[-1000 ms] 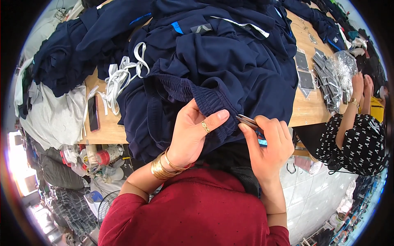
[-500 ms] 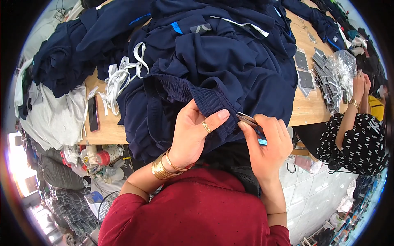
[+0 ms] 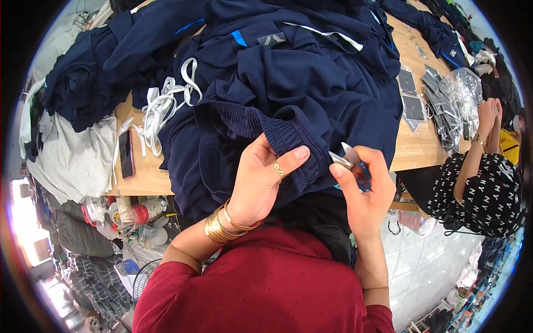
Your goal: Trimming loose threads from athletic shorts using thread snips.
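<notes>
The garment (image 3: 316, 122) is plain dark navy cloth, heaped in loose, soft folds in the middle of the view; where it ends among similar navy cloth is hard to tell. Its gathered elastic waistband (image 3: 288, 139) is finely ribbed and puckered, curving in an open loop, with the near right part lifted and bunched. Just right of that bunched part are small thread snips (image 3: 349, 152), silver-bladed with blue at the handle, tips parted and pointing up and left toward the waistband.
</notes>
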`<action>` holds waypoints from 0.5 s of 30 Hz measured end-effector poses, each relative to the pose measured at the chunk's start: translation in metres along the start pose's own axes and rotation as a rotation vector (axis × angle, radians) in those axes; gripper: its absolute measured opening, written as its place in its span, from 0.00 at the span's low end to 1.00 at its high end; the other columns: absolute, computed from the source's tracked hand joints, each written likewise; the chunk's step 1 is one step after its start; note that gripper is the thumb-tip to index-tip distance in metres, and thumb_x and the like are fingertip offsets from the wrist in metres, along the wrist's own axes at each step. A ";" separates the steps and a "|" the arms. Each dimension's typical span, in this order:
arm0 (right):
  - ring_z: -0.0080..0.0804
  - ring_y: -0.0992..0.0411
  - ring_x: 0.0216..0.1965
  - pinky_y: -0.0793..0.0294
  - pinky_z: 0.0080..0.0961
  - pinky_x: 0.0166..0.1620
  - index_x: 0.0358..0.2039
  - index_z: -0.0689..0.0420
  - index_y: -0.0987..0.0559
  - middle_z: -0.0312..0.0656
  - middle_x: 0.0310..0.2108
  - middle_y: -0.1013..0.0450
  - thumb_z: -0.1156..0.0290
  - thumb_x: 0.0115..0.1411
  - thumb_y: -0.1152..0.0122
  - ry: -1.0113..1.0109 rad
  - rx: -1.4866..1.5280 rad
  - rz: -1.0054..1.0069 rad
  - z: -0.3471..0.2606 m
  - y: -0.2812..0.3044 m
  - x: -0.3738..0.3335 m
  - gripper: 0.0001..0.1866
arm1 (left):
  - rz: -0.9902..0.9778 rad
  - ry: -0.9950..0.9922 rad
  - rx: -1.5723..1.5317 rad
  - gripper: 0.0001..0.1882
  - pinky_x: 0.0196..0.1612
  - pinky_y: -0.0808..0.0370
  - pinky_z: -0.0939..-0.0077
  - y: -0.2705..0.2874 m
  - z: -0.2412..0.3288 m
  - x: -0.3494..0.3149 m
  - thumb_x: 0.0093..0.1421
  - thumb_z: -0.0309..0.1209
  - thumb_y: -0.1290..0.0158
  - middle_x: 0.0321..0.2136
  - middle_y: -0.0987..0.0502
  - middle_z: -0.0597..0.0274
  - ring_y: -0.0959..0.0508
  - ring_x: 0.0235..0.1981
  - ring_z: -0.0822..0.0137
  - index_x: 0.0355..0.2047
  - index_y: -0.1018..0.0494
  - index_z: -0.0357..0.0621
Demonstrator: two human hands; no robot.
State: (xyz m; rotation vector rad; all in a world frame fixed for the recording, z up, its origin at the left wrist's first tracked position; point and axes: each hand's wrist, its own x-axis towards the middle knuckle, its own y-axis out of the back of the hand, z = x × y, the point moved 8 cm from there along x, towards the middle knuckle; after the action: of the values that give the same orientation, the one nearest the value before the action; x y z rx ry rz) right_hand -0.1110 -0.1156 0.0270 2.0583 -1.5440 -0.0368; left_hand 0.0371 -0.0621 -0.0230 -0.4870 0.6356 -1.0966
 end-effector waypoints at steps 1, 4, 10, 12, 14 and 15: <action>0.27 0.36 0.19 0.36 0.18 0.24 0.30 0.61 0.26 0.40 0.21 0.30 0.70 0.46 0.32 0.002 -0.070 -0.017 0.000 -0.002 0.000 0.14 | 0.000 -0.001 0.000 0.09 0.44 0.29 0.78 0.000 0.000 0.000 0.55 0.21 0.46 0.35 0.26 0.64 0.26 0.37 0.74 0.37 0.31 0.37; 0.29 0.34 0.19 0.34 0.20 0.24 0.30 0.62 0.26 0.40 0.21 0.30 0.70 0.47 0.33 0.067 -0.117 -0.029 -0.006 -0.004 -0.001 0.13 | -0.002 0.013 -0.028 0.10 0.44 0.29 0.78 0.000 -0.001 0.001 0.55 0.21 0.46 0.35 0.25 0.63 0.25 0.37 0.74 0.38 0.31 0.36; 0.30 0.34 0.19 0.36 0.21 0.23 0.30 0.60 0.26 0.39 0.23 0.30 0.69 0.49 0.35 0.060 -0.152 -0.014 -0.015 -0.002 0.000 0.12 | -0.004 0.025 -0.039 0.10 0.44 0.29 0.78 -0.002 0.000 0.000 0.55 0.21 0.47 0.35 0.26 0.64 0.26 0.37 0.74 0.39 0.31 0.36; 0.30 0.34 0.19 0.36 0.21 0.23 0.30 0.59 0.26 0.39 0.22 0.30 0.68 0.49 0.35 0.137 -0.185 -0.027 -0.017 -0.004 -0.001 0.12 | 0.009 0.014 -0.033 0.11 0.44 0.29 0.79 0.000 -0.001 0.001 0.55 0.21 0.46 0.35 0.26 0.64 0.26 0.37 0.75 0.39 0.31 0.37; 0.31 0.34 0.19 0.36 0.22 0.23 0.30 0.58 0.26 0.37 0.21 0.30 0.67 0.48 0.34 0.236 -0.267 -0.046 -0.023 -0.008 -0.004 0.12 | 0.007 0.012 -0.027 0.11 0.44 0.29 0.79 0.002 -0.002 0.001 0.54 0.21 0.46 0.35 0.26 0.64 0.26 0.37 0.75 0.39 0.31 0.37; 0.31 0.34 0.19 0.36 0.22 0.23 0.30 0.58 0.26 0.37 0.21 0.30 0.67 0.48 0.34 0.236 -0.266 -0.047 -0.023 -0.008 -0.004 0.12 | 0.005 0.009 -0.020 0.11 0.44 0.29 0.79 0.002 -0.001 0.001 0.54 0.20 0.46 0.35 0.26 0.64 0.26 0.37 0.75 0.39 0.31 0.37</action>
State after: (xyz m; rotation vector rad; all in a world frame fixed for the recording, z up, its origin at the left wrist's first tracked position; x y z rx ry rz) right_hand -0.0977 -0.1008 0.0416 1.8179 -1.2735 -0.0153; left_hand 0.0378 -0.0621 -0.0255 -0.4979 0.6560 -1.0892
